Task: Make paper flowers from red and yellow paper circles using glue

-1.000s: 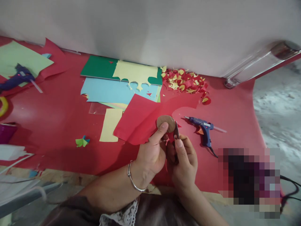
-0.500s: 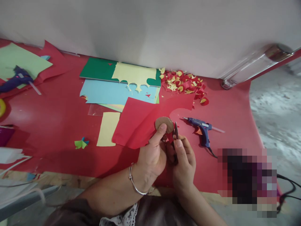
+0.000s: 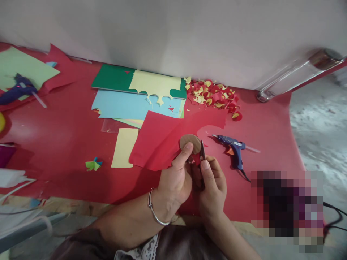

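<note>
While the left hand point(image 3: 176, 180), just below the middle of the frame, pinches a round brown disc point(image 3: 193, 140) against red paper point(image 3: 158, 141), the right hand point(image 3: 213, 187) beside it grasps a pair of scissors point(image 3: 202, 151). The disc sits under the left thumb's tip, beyond both palms and just left of the blades; whether they touch its edge I cannot tell. Farther off, a glue gun point(image 3: 233, 145) lies right of centre, and beyond it, upper right of centre, is a heap of red and yellow scraps point(image 3: 213, 95).
</note>
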`<state>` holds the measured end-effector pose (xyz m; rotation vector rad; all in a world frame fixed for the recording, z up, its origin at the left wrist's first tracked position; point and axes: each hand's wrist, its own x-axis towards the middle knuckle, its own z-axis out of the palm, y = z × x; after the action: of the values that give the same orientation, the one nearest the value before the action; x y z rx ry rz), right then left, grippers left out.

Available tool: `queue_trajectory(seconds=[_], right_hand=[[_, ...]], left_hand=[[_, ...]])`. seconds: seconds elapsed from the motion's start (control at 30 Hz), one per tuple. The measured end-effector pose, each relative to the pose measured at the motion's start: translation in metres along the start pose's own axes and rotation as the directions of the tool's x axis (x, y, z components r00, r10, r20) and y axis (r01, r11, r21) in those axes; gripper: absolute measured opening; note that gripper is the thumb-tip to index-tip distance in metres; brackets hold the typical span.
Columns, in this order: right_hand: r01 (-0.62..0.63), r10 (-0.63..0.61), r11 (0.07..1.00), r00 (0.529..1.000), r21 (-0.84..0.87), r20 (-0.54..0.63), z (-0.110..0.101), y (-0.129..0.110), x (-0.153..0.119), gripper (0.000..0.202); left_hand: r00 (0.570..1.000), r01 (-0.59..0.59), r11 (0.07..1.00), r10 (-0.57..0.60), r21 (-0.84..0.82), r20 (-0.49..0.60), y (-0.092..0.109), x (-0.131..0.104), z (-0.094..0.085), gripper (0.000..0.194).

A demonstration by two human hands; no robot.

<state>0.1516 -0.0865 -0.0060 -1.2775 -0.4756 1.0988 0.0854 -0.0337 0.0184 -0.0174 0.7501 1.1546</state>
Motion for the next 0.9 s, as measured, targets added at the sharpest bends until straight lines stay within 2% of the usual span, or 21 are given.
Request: queue_trajectory(seconds=[0.13,0.43,0.53,0.6,0.67,0.73,0.83,0.9], right_hand=[[0.014,-0.014,0.999,1.0,-0.046,-0.001,0.0,-0.002,0.0,0.036],[0.062,-0.061,0.998,0.997,-0.014,0.039,0.004,-0.002,0.0,0.031],[0.071,-0.072,0.997,0.996,0.019,0.046,-0.003,-0.003,0.002,0.026],[0.057,-0.056,0.998,0.996,0.0,0.074,-0.014,-0.007,0.004,0.024],[0.027,-0.017,0.997,0.991,-0.076,0.13,-0.03,-0.013,0.007,0.026],[0.044,-0.002,0.973,0.983,-0.225,0.184,-0.048,-0.02,0.01,0.031],[0.081,0.051,0.9,0.956,-0.428,0.288,-0.069,-0.031,0.015,0.033],[0.123,0.075,0.843,0.937,-0.524,0.341,-0.076,-0.039,0.019,0.032]], left_hand=[[1.0,-0.014,1.0,0.013,0.024,0.026,0.001,0.0,0.0,0.027],[0.998,-0.054,0.996,0.055,0.069,-0.02,0.0,0.006,-0.006,0.027],[0.993,-0.094,0.989,0.102,0.118,-0.057,0.002,0.01,-0.007,0.026],[0.985,-0.158,0.976,0.166,0.149,-0.043,0.007,0.012,-0.006,0.026],[0.975,-0.221,0.954,0.224,0.202,0.01,0.014,0.013,-0.005,0.028],[0.964,-0.265,0.926,0.261,0.27,0.051,0.021,0.013,-0.005,0.029],[0.956,-0.292,0.889,0.275,0.353,0.099,0.029,0.013,-0.008,0.033],[0.955,-0.296,0.868,0.26,0.398,0.144,0.032,0.012,-0.011,0.035]])
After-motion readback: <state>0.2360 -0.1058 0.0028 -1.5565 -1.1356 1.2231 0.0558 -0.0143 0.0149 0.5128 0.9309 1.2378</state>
